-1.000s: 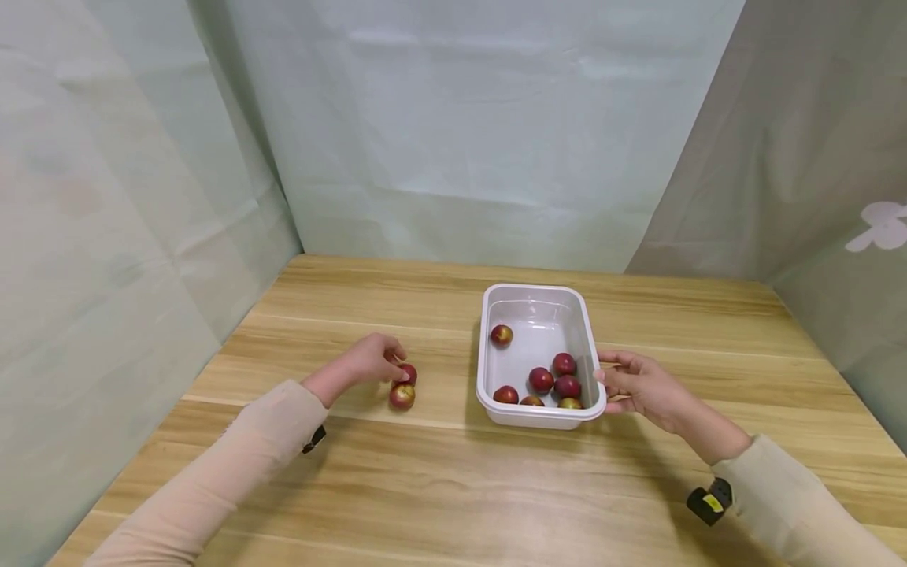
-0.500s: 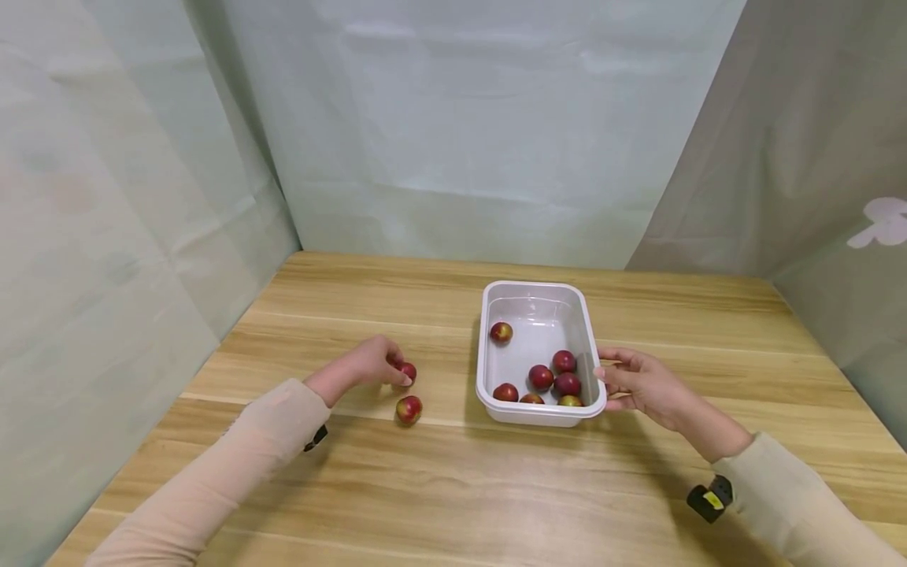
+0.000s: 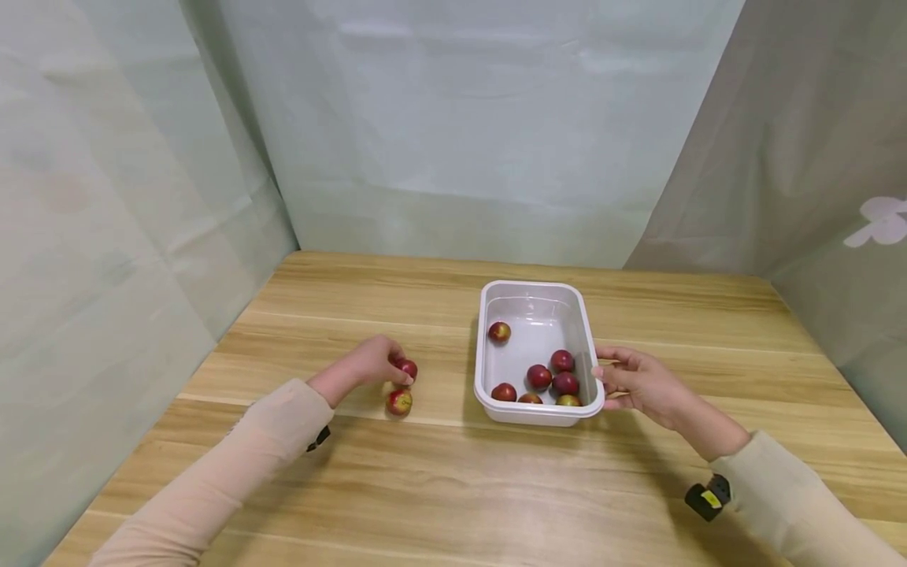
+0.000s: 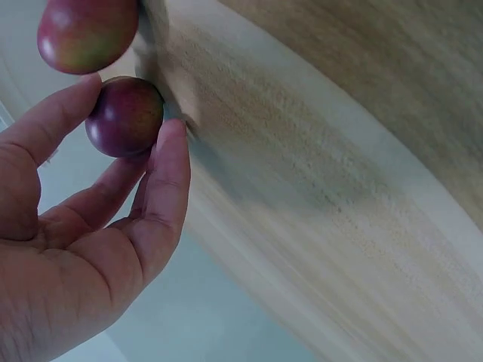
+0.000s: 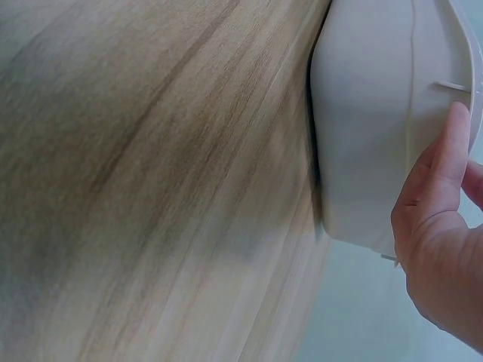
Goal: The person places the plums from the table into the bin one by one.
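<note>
My left hand pinches a small dark red fruit on the wooden table; in the left wrist view the fruit sits between thumb and fingertips. A second red-yellow fruit lies loose just in front of it, also seen as the red-yellow fruit in the wrist view. A white plastic tub stands at the centre and holds several red fruits. My right hand grips the tub's right rim near its front corner; the right wrist view shows the thumb on the tub wall.
Pale cloth walls close in the table on the left, back and right. Bare wood lies in front of the tub and hands. Small dark wrist devices sit on both sleeves.
The loose fruit rolled a little toward the front right and then back left beside my left hand. The tub and my right hand shifted slightly left.
</note>
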